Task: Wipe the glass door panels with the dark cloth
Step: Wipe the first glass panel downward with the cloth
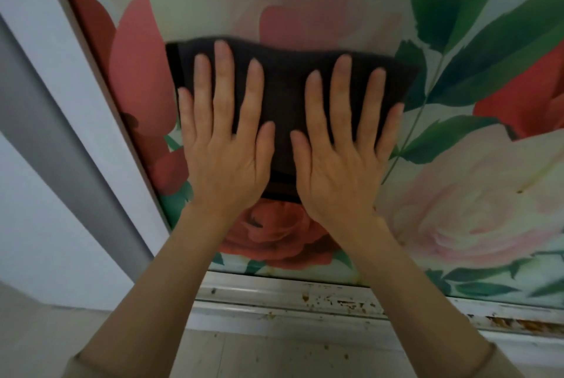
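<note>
A dark folded cloth point(283, 84) lies flat against a glass door panel point(457, 179) printed with red and pink roses and green leaves. My left hand point(225, 145) presses on the cloth's left half, fingers spread and straight. My right hand point(341, 151) presses on its right half in the same way. The two thumbs almost meet over the cloth's middle. The cloth sits in the lower left part of the panel, near its left edge. Both palms cover the cloth's lower part.
A white and grey door frame point(61, 121) runs diagonally along the panel's left side. Below the panel lies a metal sliding track point(305, 298) with rust spots and flaked paint. Light floor tiles point(274, 356) show beneath my forearms.
</note>
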